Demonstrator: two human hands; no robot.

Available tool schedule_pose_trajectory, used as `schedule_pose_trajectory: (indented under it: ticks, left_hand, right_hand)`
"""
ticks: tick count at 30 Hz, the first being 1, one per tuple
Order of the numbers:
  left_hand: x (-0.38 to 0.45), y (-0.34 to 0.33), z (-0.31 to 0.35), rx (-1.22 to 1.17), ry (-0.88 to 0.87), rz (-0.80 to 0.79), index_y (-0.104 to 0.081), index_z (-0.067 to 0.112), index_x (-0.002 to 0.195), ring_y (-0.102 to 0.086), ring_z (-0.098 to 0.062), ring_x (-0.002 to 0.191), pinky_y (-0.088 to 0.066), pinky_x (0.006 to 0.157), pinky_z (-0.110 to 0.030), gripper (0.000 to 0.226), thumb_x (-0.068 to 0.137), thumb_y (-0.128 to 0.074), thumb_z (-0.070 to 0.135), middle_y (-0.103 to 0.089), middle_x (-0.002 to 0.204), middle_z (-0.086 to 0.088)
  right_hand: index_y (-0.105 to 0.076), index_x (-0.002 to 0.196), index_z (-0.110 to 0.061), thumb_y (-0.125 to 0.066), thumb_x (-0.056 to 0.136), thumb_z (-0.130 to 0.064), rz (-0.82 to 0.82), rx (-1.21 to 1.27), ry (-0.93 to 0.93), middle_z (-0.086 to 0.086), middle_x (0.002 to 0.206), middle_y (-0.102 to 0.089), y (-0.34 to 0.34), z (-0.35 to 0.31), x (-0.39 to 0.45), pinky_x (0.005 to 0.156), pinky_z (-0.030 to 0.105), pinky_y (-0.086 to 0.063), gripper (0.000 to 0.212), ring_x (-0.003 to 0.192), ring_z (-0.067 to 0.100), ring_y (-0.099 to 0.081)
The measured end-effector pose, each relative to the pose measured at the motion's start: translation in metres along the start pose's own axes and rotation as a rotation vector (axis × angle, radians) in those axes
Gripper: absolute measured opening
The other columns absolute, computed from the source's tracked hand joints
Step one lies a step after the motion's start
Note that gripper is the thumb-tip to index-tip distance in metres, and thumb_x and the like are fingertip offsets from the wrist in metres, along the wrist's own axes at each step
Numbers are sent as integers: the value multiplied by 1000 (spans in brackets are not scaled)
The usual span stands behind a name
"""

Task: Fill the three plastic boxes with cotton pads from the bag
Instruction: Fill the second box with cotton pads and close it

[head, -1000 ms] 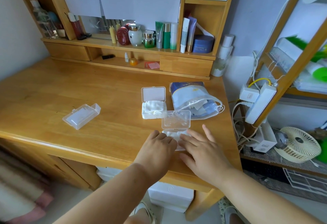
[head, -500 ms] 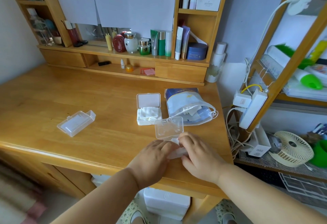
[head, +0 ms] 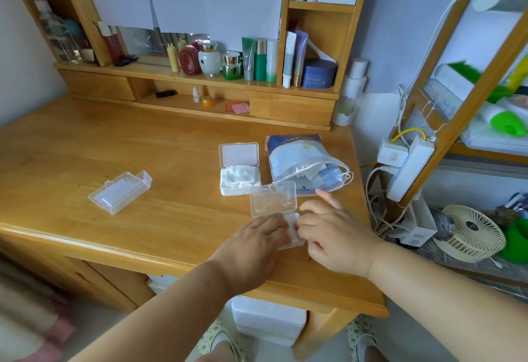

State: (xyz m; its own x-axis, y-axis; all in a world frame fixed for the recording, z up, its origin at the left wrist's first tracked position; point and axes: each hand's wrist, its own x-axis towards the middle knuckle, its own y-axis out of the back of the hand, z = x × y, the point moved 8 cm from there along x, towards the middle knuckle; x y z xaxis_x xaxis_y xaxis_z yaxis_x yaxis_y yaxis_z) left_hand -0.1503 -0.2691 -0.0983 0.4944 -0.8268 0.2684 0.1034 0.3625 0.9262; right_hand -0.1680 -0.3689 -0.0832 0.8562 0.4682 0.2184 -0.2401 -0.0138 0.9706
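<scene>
Hands: I keep my left hand (head: 257, 243) flat and my right hand (head: 328, 228) pinching pads (head: 293, 226), seating them in the near box (head: 294, 243) under its raised lid (head: 273, 198)

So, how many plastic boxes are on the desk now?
3: a closed box at the left, an open box beside the bag, and an open box under both hands.

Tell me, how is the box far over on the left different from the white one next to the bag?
The left box is see-through with its lid closed; the white box is open, lid tipped back. The left box lies slanted and alone; the white box sits straight beside the bag. Cotton pads heap up in the white box. Both rest on the desk, untouched.
</scene>
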Motion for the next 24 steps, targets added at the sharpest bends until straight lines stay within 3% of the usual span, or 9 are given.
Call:
schedule_pose_trajectory:
  ticks: [5, 8, 12, 15, 18, 24]
  left_hand:
    - [2, -6, 0, 102, -24, -65, -56, 13, 123, -45, -22, 127, -11, 115, -26, 43, 82, -46, 6, -50, 133, -4]
    - [3, -9, 1, 142, -40, -97, -53, 14, 120, -45, -22, 125, -11, 115, -27, 40, 82, -43, 8, -48, 132, -3]
    - [5, -13, 0, 162, -26, -127, -53, 15, 120, -47, -21, 122, -12, 116, -28, 41, 81, -42, 9, -49, 130, -2]
    - [5, -15, -1, 177, -20, -139, -50, 19, 125, -43, -17, 125, -10, 117, -28, 44, 83, -39, 11, -44, 134, 1]
    - [3, -13, 0, 152, -16, -131, -53, 16, 119, -49, -19, 119, -15, 116, -30, 39, 82, -40, 12, -48, 129, -1]
    - [7, 0, 7, 90, 6, -22, -64, 11, 97, -63, -26, 98, -44, 100, -42, 21, 78, -61, 1, -63, 108, -5]
  right_hand:
    - [-54, 65, -21, -51, 73, -14, -37, 54, -34, -10, 77, -58, -4, -3, 0, 115, 49, -13, 11, 109, 18, -56]
    - [-58, 68, -20, -48, 75, -16, -24, 41, -38, -10, 84, -62, 0, -3, 1, 115, 49, -14, 13, 106, 17, -56]
    - [-64, 74, -21, -42, 78, -21, -6, 63, -53, -8, 111, -68, 0, -6, 3, 112, 51, -23, 22, 116, 16, -54]
    - [-64, 75, -20, -47, 78, -19, -13, 67, -87, -9, 103, -70, -2, -8, 2, 113, 50, -17, 18, 118, 18, -55]
    - [-58, 73, -20, -46, 79, -17, 6, 57, -113, -10, 88, -68, -5, -8, -5, 113, 51, -16, 14, 115, 19, -56]
    - [-61, 87, -17, -30, 88, -25, -36, 197, -265, -3, 112, -68, -15, -4, 0, 117, 46, 1, 33, 130, 16, -43]
